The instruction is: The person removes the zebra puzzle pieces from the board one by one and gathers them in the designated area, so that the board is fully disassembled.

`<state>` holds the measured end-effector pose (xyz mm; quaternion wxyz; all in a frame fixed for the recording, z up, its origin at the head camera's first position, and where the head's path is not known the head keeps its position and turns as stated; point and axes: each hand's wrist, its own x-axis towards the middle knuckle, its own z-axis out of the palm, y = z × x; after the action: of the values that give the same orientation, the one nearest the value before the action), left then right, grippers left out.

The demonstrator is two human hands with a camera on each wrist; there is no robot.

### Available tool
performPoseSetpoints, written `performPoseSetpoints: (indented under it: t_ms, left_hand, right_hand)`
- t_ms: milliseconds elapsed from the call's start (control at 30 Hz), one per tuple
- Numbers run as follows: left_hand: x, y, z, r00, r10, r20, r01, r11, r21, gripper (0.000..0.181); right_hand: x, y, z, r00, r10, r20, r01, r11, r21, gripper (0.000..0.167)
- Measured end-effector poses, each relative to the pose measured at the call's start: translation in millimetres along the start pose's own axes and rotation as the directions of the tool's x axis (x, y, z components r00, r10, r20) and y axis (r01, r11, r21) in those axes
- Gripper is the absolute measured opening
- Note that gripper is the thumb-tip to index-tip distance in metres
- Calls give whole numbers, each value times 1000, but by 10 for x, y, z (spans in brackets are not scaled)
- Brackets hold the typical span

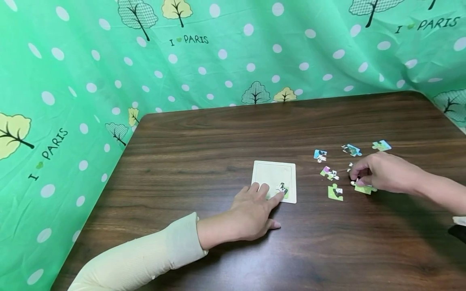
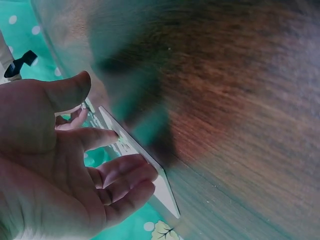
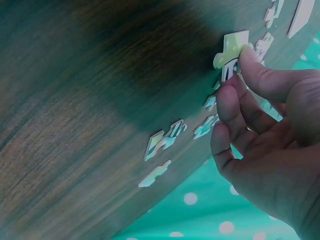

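Observation:
A square, pale puzzle tray lies on the table with one puzzle piece, green with black and white, in its near right corner. My left hand rests fingers-out on the tray's near left part, its index fingertip touching that piece. In the left wrist view the tray shows edge-on beyond my fingers. To the right, my right hand pinches a green puzzle piece between thumb and fingers. That piece shows a black and white part in the right wrist view.
Several loose puzzle pieces lie between the tray and the right hand: a green one, a pink and green one, a blue one. Behind the right hand are another blue piece and a green-blue one. A green curtain hangs beyond the table.

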<state>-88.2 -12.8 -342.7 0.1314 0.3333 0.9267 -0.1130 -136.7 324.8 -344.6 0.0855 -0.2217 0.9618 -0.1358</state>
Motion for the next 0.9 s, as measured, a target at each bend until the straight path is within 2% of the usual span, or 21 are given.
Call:
performPoseSetpoints:
  t_ms: [100, 167, 300, 367, 500, 633, 767, 900]
  left_hand:
    - [-9, 5, 5, 1000, -3, 2, 3, 1000, -7, 75]
    - [-15, 8, 8, 1000, -5, 1, 6, 1000, -12, 75]
    - [-24, 16, 8, 1000, -11, 4, 11, 1000, -11, 78]
    - [-31, 17, 3, 1000, -12, 9, 12, 1000, -3, 79]
    - [-54, 2, -18, 1000, -15, 22, 15, 1000, 6, 78]
    - [-74, -18, -39, 999, -16, 34, 16, 1000, -5, 76]
    - [-91, -30, -54, 999, -1, 41, 1, 1000, 4, 77]
    - [-101, -57, -50, 999, 3, 36, -4, 1000, 22, 74]
  right_hand:
    - [11, -28, -10, 1000, -14, -13, 14, 1000, -26, 24]
    - [32, -64, -6, 996, -58, -65, 56, 998, -33, 24]
    - [142, -253, 30, 969, -128, -211, 128, 992, -13, 24]
    - [228, -404, 69, 959, -142, -243, 154, 988, 29, 23]
    - [413, -743, 173, 969, -166, -185, 186, 978, 95, 33]
    - [546, -1007, 295, 963, -238, -129, 246, 968, 52, 44]
    - [614, -1128, 397, 947, -297, -119, 297, 955, -21, 44]
    - [642, -1162, 451, 938, -321, -129, 320, 947, -26, 38]
